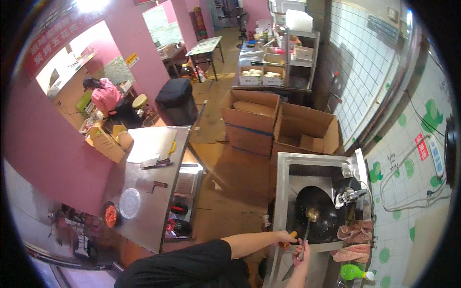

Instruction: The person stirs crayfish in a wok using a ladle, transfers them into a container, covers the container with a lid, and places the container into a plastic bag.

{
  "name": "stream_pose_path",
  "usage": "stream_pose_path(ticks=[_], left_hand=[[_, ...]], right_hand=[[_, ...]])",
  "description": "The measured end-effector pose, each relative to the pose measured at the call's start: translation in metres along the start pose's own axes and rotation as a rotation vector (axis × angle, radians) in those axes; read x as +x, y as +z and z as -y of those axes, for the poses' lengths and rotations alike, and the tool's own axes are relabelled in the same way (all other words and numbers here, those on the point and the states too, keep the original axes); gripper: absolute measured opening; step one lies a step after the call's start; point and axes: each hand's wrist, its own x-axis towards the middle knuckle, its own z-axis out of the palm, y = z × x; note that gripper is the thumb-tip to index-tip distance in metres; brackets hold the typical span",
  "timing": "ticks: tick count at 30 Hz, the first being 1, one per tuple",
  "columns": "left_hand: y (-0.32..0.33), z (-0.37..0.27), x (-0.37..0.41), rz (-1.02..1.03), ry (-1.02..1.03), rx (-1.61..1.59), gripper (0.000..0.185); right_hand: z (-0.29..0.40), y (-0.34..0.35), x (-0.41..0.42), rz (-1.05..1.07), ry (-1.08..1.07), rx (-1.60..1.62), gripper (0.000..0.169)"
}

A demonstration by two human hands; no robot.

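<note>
A black wok [324, 230] sits tilted in the stainless steel sink [282, 201], under the faucet [347, 197]. My left hand [286, 237] is closed around a yellowish handle [294, 234] at the wok's near left side; how the handle joins the wok is hidden. Just to its right, my right hand [300, 252] grips the long metal handle of a ladle [312, 215]. The ladle's brass-coloured bowl rests in or just above the wok. Whether the ladle touches the wok I cannot tell.
Folded cloths [354, 232] hang on the sink's right rim, near a green bottle [351, 272]. To the left, a steel table [144, 219] carries two cleavers [156, 163], a white cutting board [149, 142] and a bowl of chopped red food [111, 216]. Cardboard boxes [248, 133] stand beyond. A person [106, 95] works far left.
</note>
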Motion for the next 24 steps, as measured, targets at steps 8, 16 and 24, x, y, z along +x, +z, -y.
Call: stream_pose_path(ticks=[8,16,24], left_hand=[[-0.133,0.101,-0.127,0.047,0.158,0.002,0.032],[-0.312,0.28,-0.352,-0.666,0.38,-0.384,0.035],[-0.366,0.557,-0.499,-1.251,0.765,-1.254,0.02]], right_hand=[[-0.016,-0.047,0.043,-0.084,0.158,-0.195,0.045],[-0.063,0.004,0.019,-0.445,0.128,-0.889,0.044],[-0.083,0.093,0.01,-0.794,-0.793,-1.967,0.044]])
